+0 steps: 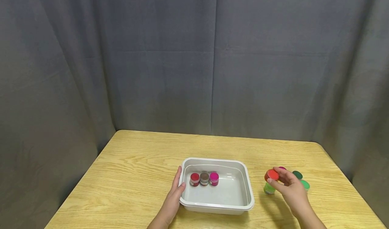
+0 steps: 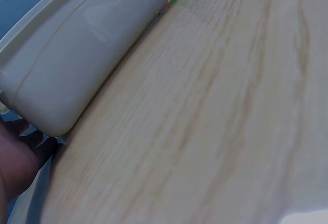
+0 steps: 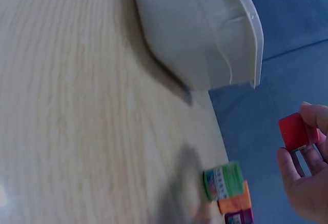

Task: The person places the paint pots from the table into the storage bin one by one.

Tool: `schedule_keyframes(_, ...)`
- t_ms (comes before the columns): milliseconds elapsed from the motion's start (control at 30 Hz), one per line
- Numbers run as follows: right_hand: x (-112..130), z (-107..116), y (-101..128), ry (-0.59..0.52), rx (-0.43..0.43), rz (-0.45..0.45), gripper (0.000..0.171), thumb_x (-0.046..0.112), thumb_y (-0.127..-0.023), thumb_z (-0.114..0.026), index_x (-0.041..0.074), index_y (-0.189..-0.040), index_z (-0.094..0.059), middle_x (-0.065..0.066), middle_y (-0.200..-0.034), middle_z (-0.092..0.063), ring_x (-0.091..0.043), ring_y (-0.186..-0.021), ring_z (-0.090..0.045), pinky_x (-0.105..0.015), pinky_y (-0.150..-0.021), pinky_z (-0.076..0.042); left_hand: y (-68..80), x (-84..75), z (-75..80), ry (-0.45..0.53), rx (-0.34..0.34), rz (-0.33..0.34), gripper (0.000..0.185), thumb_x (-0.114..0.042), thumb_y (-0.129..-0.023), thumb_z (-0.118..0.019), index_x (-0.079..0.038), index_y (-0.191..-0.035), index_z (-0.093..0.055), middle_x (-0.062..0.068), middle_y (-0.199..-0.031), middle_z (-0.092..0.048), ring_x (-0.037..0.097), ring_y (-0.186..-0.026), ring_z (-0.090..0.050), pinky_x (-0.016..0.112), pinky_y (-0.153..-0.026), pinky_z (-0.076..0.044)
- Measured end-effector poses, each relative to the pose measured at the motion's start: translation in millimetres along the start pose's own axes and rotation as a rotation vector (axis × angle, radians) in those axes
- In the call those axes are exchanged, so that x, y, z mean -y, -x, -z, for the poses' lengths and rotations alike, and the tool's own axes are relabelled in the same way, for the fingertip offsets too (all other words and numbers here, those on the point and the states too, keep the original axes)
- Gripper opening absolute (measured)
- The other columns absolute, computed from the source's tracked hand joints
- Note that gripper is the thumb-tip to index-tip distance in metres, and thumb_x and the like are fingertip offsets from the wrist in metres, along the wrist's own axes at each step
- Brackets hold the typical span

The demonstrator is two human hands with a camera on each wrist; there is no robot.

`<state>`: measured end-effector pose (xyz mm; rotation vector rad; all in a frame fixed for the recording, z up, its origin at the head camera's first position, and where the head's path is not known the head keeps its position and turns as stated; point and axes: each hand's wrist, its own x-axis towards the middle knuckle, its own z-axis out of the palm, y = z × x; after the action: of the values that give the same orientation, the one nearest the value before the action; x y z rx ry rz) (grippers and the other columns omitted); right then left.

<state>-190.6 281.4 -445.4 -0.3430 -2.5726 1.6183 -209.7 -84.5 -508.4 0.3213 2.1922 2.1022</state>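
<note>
A white plastic tub (image 1: 217, 207) sits on the table with a red-lidded jar (image 1: 195, 179), a brown-lidded jar (image 1: 204, 178) and a magenta-lidded jar (image 1: 214, 178) lined up inside, towards its left. My left hand (image 1: 172, 199) holds the tub's left side, thumb at the rim and fingers along the outer wall; in the left wrist view its fingers (image 2: 32, 138) touch the tub near its base. To the right of the tub, my right hand (image 1: 290, 188) pinches a small red jar (image 3: 294, 131) between thumb and fingers, raised above the table.
Beneath and around the right hand stand a light green jar (image 1: 269, 189), a dark green-lidded jar (image 1: 297, 174), a green-lidded jar (image 1: 305, 184) and a magenta-lidded jar (image 1: 282, 168). The right wrist view also shows an orange jar (image 3: 237, 202). Grey curtains (image 1: 170, 70) surround the wooden table (image 1: 136, 168).
</note>
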Motion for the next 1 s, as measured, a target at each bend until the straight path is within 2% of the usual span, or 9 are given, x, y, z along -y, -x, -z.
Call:
schedule_keyframes(33, 2, -2, -1, -0.003, -0.002, 0.009, 0.07, 0.032, -0.088, -0.073, 0.002, -0.144, -0.043, 0.013, -0.123, -0.057, 0.021, -0.093, -0.047, -0.004, -0.081, -0.045, 0.0, 0.0, 0.1, -0.002, 0.001, 0.0, 0.06, -0.022, -0.105, -0.034, -0.019, -0.159, -0.009, 0.014, -0.166, -0.003, 0.04, -0.152, 0.001, 0.066, -0.118, 0.002)
schedule_keyframes(100, 6, -5, -1, -0.008, 0.004, 0.019, 0.068, 0.032, -0.088, -0.074, 0.003, -0.143, -0.044, 0.017, -0.118, -0.056, 0.018, -0.094, -0.048, -0.006, -0.081, -0.047, -0.3, 0.1, 0.4, -0.002, 0.004, 0.0, 0.06, -0.022, -0.105, -0.034, -0.019, -0.159, -0.009, 0.014, -0.166, -0.002, 0.041, -0.151, 0.001, 0.066, -0.118, 0.002)
schedule_keyframes(267, 17, -15, -4, -0.044, 0.023, 0.041, 0.065, 0.027, -0.088, -0.074, 0.002, -0.141, -0.046, 0.004, -0.124, -0.059, 0.016, -0.095, -0.05, -0.008, -0.083, -0.048, -0.6, 0.1, 0.5, 0.003, 0.011, 0.004, 0.06, -0.021, -0.105, -0.034, -0.02, -0.159, -0.008, 0.015, -0.166, -0.002, 0.041, -0.151, 0.002, 0.067, -0.117, 0.002)
schedule_keyframes(333, 22, -20, -4, -0.064, 0.028, 0.047, 0.064, 0.025, -0.088, -0.075, 0.003, -0.141, -0.047, 0.006, -0.122, -0.059, 0.012, -0.098, -0.052, -0.009, -0.084, -0.049, -0.7, 0.2, 0.5, 0.003, 0.009, 0.005, 0.06, -0.02, -0.105, -0.034, -0.02, -0.159, -0.009, 0.015, -0.166, -0.002, 0.041, -0.151, 0.002, 0.067, -0.117, 0.002)
schedule_keyframes(467, 34, -32, -4, -0.074, 0.042, 0.052, 0.064, 0.025, -0.088, -0.074, 0.005, -0.142, -0.046, -0.005, -0.13, -0.06, -0.009, -0.115, -0.056, -0.01, -0.085, -0.049, -0.2, 0.7, 0.2, 0.002, 0.004, 0.001, 0.06, -0.021, -0.105, -0.034, -0.018, -0.159, -0.009, 0.015, -0.166, -0.002, 0.041, -0.151, 0.001, 0.066, -0.118, 0.002)
schedule_keyframes(567, 43, -43, -4, -0.076, 0.058, 0.052, 0.063, 0.024, -0.089, -0.073, 0.006, -0.143, -0.047, -0.015, -0.139, -0.055, -0.025, -0.127, -0.051, -0.01, -0.086, -0.047, 0.2, 0.3, -0.2, 0.004, -0.001, 0.003, 0.06, -0.021, -0.105, -0.034, -0.018, -0.159, -0.01, 0.015, -0.166, -0.003, 0.041, -0.152, 0.001, 0.066, -0.118, 0.003)
schedule_keyframes(667, 51, -55, -5, -0.09, 0.07, 0.055, 0.059, 0.022, -0.088, -0.074, 0.006, -0.14, -0.051, -0.015, -0.137, -0.057, -0.025, -0.128, -0.051, -0.01, -0.088, -0.046, 0.4, -0.3, -0.4, 0.005, -0.005, 0.006, 0.06, -0.021, -0.105, -0.034, -0.018, -0.159, -0.01, 0.015, -0.166, -0.003, 0.041, -0.151, 0.001, 0.066, -0.118, 0.003)
schedule_keyframes(767, 56, -67, -6, -0.094, 0.073, 0.06, 0.056, 0.022, -0.086, -0.076, 0.006, -0.136, -0.056, -0.013, -0.132, -0.06, -0.021, -0.122, -0.053, -0.011, -0.087, -0.044, 0.7, -0.8, -0.7, 0.004, -0.009, 0.005, 0.06, -0.021, -0.104, -0.034, -0.017, -0.159, -0.01, 0.015, -0.166, -0.003, 0.041, -0.151, 0.001, 0.066, -0.118, 0.003)
schedule_keyframes(1000, 63, -91, -8, -0.166, 0.088, 0.043, 0.052, 0.014, -0.084, -0.077, 0.002, -0.131, -0.058, -0.014, -0.127, -0.062, -0.022, -0.115, -0.055, -0.012, -0.083, -0.048, 1.1, -1.6, -1.2, -0.004, -0.011, 0.003, 0.059, -0.02, -0.104, -0.033, -0.017, -0.159, -0.011, 0.016, -0.166, -0.004, 0.041, -0.151, 0.0, 0.066, -0.118, 0.002)
